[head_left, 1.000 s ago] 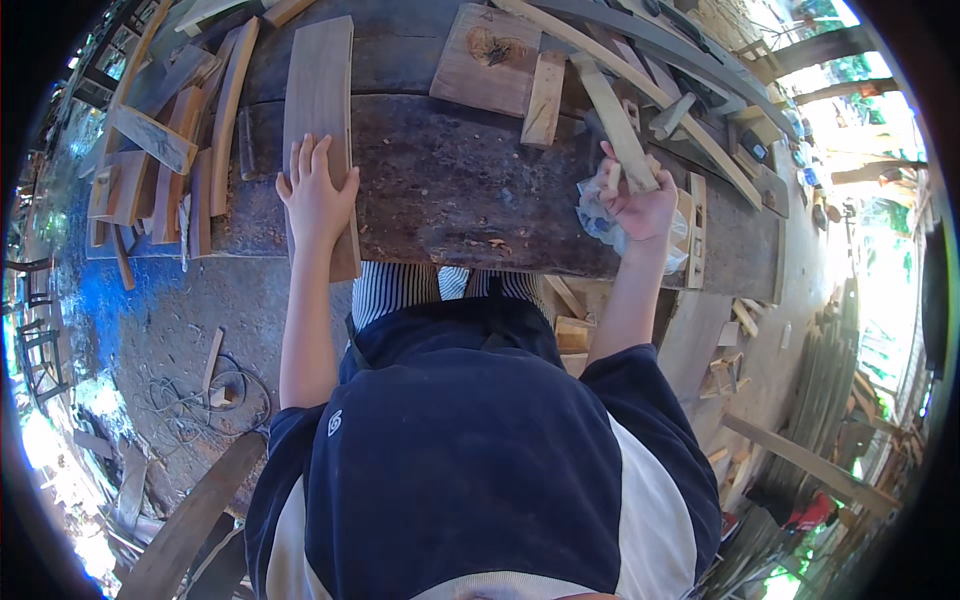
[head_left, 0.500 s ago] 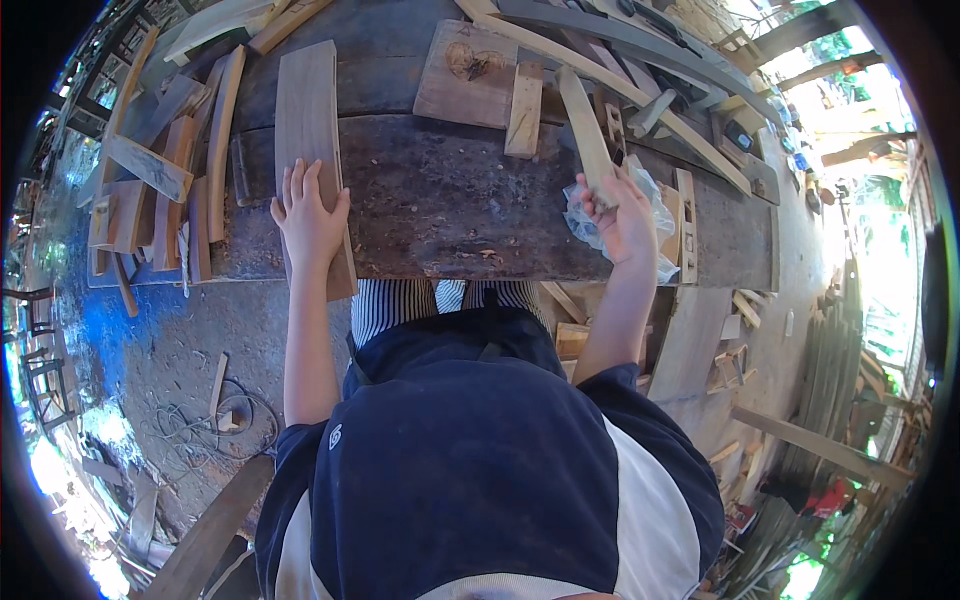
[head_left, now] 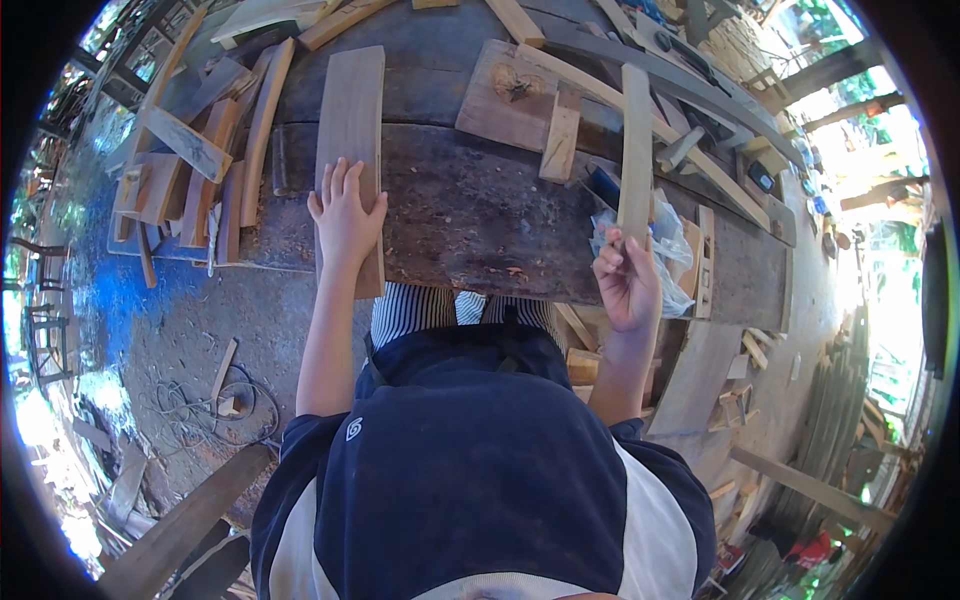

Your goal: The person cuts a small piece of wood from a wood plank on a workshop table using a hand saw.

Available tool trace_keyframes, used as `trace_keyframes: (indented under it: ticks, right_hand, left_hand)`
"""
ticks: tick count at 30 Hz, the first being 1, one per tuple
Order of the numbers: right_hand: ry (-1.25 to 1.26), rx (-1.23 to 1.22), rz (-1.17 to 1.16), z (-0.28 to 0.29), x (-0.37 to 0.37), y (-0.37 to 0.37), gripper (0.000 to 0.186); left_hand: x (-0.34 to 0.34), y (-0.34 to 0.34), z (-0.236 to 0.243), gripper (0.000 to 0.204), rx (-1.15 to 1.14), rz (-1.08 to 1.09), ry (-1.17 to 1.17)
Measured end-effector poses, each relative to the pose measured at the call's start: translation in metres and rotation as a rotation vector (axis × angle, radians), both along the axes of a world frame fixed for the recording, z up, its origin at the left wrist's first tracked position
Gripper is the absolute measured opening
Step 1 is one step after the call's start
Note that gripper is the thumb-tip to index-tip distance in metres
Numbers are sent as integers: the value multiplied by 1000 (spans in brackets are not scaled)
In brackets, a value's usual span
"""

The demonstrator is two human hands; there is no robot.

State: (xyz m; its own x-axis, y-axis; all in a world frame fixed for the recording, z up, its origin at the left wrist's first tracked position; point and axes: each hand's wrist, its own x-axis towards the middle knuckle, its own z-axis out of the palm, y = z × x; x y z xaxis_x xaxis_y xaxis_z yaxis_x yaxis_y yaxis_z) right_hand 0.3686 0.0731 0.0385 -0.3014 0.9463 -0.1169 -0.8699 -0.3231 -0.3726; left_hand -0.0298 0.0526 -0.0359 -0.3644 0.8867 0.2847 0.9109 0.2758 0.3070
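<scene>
- Right hand [head_left: 630, 285]: thumb and fingers closed on the near end of a pale wooden strip [head_left: 635, 150], which extends from the fingertips away from the body, above the workbench [head_left: 470, 215].
- Left hand [head_left: 347, 215]: fingers slightly apart, laid on a broad board [head_left: 352, 105]; thumb by its right edge.
- Relation: strip and board point roughly the same way, well apart; the right hand is nearer the strip, the left nearer the board.
</scene>
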Motion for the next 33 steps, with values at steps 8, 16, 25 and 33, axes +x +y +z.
trace_keyframes:
  ticks: [8,16,25,33]
  right_hand:
    - [-1441,624,-164,6,-54,-11,37]
    - [-1761,1146,-160,-56,-94,26,42]
    - [-1777,1088,-204,-87,-106,23,71]
    - [-1768,1081,-230,-88,-101,15,101]
  left_hand:
    - [-1,-5,-2,55,72,-3,-6]
    - [-15,-3,-11,44,309,14,-300]
    - [-27,-7,-15,44,484,-96,-613]
    - [-25,-13,-15,37,612,-62,-1063]
